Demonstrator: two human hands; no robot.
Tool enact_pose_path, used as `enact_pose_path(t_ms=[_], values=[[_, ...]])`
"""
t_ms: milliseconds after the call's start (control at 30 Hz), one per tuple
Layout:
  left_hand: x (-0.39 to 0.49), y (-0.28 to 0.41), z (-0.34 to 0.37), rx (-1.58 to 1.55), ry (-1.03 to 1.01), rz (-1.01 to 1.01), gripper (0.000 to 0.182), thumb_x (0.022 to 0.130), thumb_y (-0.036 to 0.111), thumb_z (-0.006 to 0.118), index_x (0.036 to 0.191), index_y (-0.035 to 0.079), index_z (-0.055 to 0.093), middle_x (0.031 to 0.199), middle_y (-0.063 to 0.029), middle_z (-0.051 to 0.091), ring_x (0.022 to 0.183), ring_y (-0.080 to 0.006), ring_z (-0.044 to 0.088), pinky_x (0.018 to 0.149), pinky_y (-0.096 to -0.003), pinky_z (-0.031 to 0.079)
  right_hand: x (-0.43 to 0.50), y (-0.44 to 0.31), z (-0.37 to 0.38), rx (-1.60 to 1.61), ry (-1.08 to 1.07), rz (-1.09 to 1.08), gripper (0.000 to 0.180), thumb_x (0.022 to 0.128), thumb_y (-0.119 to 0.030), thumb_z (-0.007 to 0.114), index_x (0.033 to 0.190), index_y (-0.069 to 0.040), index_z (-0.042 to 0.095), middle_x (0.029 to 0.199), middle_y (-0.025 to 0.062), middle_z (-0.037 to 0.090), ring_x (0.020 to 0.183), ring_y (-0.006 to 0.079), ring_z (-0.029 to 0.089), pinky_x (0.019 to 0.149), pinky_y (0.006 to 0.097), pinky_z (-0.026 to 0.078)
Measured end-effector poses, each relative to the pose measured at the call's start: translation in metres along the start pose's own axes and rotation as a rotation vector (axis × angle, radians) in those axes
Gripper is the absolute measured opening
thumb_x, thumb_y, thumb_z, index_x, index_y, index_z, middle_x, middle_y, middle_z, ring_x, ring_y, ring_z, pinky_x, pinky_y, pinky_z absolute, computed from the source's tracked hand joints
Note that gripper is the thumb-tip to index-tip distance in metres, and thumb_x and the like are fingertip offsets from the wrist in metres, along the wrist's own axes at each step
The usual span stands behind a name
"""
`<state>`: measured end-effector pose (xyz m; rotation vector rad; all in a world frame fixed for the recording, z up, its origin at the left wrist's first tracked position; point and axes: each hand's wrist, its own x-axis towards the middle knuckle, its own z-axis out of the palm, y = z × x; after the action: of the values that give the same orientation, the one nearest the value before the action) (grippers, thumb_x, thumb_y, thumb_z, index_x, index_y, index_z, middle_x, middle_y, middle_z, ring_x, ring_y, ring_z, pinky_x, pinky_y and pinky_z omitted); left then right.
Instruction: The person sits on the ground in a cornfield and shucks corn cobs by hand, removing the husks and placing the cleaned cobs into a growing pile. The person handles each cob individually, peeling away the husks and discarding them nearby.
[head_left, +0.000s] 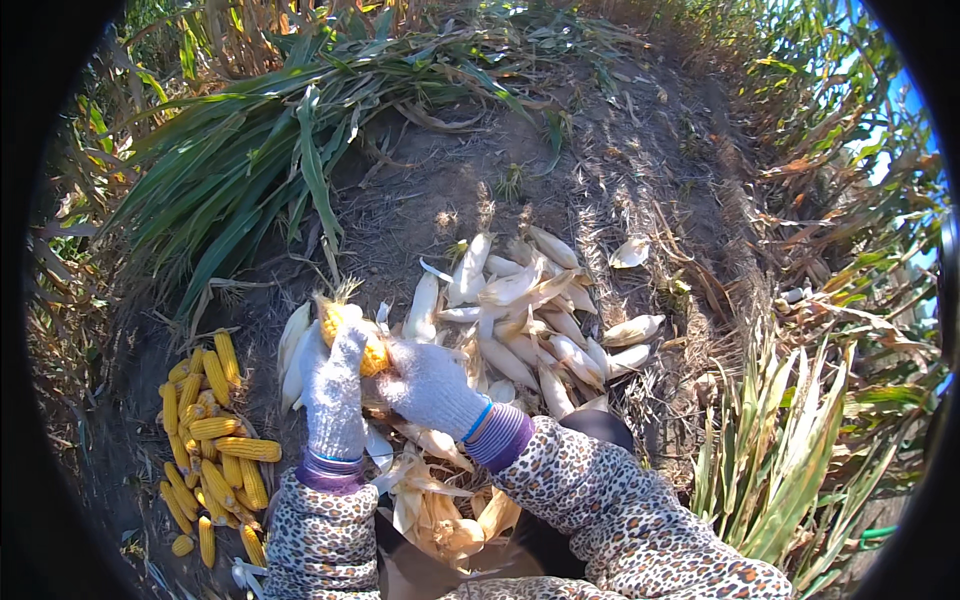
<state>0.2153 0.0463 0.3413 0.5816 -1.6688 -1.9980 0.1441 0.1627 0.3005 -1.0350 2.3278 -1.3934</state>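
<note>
My left hand (335, 382), in a whitish knit glove, is closed around an ear of corn (373, 357) whose yellow kernels show above and beside the glove. Against the ear's lower end lies my right hand (433, 385), gloved alike, its fingertips partly hidden; whether it grips husk or the ear's base I cannot tell. Pale husks (294, 352) spread just behind and left of the left hand. To the right is a heap of ears in dry husks (517, 300). Loose peeled husks (435, 517) lie between the legs, below the hands.
Bare yellow corn cobs with kernels (217, 450) are piled on the soil at the left. Cut green corn stalks (247, 157) lie across the upper left. Leafy stalks (765, 450) stand at the lower right, and standing corn plants (847, 247) border the right side.
</note>
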Motion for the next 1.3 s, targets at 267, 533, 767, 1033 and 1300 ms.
enact_pose_path(t_ms=[267,533,767,1033,1300], values=[[0.015,-0.019,-0.024,-0.169,-0.124,-0.092,0.033,0.104,0.030,0.057,0.117,0.000,0.062,0.103,-0.0090,0.067,0.093,-0.0187,0.066,0.086,-0.0330,0.054,0.000,0.006,-0.007,-0.254,-0.132,-0.052,0.038,0.087,-0.043,0.073,0.101,-0.008,0.071,0.078,0.0176,0.069,0.072,0.0370,0.070,0.065,0.0447,0.055],[0.012,-0.012,-0.021,-0.258,-0.241,-0.237,0.034,0.102,0.032,0.058,0.119,0.003,0.060,0.100,-0.0096,0.067,0.090,-0.0190,0.067,0.081,-0.0326,0.056,-0.010,-0.008,-0.034,-0.293,-0.230,-0.282,0.048,0.095,-0.045,0.060,0.077,-0.003,0.074,0.069,0.0202,0.066,0.066,0.0375,0.068,0.064,0.0482,0.054],[0.008,0.010,-0.038,0.011,-0.040,0.000,0.028,0.097,0.030,0.068,0.103,0.003,0.069,0.088,-0.0043,0.067,0.078,-0.0144,0.066,0.070,-0.0279,0.053,-0.024,-0.028,-0.013,-0.165,-0.314,-0.447,0.020,0.093,-0.029,0.067,0.098,-0.010,0.071,0.074,0.0096,0.068,0.067,0.0293,0.070,0.061,0.0400,0.058],[0.012,0.035,-0.164,-0.476,0.626,0.046,0.034,0.100,0.039,0.065,0.108,0.006,0.060,0.093,-0.0105,0.065,0.077,-0.0231,0.068,0.069,-0.0391,0.060,-0.102,-0.029,0.050,-0.105,-0.790,-0.653,0.019,0.091,-0.031,0.069,0.095,-0.012,0.072,0.076,0.0098,0.068,0.069,0.0305,0.070,0.062,0.0397,0.058],[-0.085,0.039,-0.376,-0.075,1.290,0.082,0.051,0.097,0.038,0.065,0.129,-0.001,0.059,0.122,-0.0130,0.058,0.106,-0.0288,0.058,0.093,-0.0467,0.051,-0.119,0.040,0.089,-0.328,-0.838,-0.484,0.033,0.089,-0.023,0.063,0.118,-0.008,0.065,0.096,0.0158,0.073,0.084,0.0368,0.073,0.075,0.0505,0.059]])
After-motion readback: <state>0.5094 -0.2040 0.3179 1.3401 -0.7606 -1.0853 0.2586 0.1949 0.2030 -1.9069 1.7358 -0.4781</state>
